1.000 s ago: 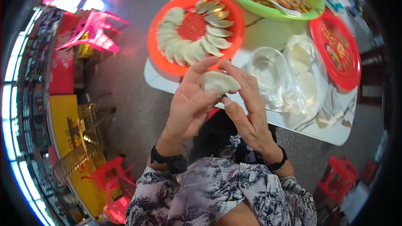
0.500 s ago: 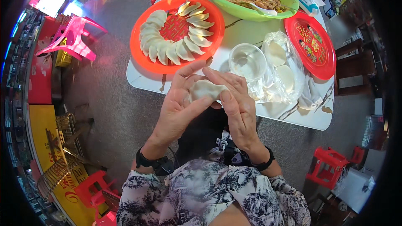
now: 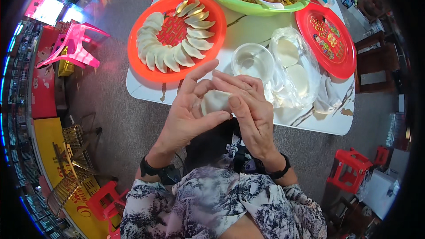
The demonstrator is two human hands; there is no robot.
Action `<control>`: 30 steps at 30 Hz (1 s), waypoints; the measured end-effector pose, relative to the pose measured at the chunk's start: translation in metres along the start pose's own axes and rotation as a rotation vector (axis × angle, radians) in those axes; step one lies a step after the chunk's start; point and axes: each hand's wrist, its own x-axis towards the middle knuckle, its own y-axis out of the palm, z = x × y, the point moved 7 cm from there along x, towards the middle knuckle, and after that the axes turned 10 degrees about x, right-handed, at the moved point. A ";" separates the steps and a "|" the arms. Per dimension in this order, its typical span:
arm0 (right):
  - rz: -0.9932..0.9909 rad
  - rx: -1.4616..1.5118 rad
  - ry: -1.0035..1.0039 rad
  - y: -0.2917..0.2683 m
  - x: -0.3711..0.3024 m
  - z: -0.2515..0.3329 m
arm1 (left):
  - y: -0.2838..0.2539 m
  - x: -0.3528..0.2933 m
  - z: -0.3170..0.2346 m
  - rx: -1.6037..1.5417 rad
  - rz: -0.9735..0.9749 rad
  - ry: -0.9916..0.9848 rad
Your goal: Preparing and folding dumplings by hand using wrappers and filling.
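Head view: dumpling [image 3: 215, 102] pinched between both hands, just in front of the table [image 3: 146, 95] edge. Left hand [image 3: 190, 113] cups it, thumb pressed across; right hand [image 3: 248, 106] closes over its far side. Beyond: clear cup [image 3: 253, 60], orange plate [image 3: 146, 68] of finished dumplings [image 3: 177, 46].

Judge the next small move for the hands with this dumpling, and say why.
Probably keep pinching the seam along the dumpling: both the left hand and the right hand pinch it between thumbs and fingers above the table edge, and it is not yet on the orange plate that holds the finished ones.
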 end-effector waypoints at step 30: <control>0.020 0.154 0.175 -0.001 0.016 -0.024 | -0.018 0.006 0.035 -0.181 -0.212 0.060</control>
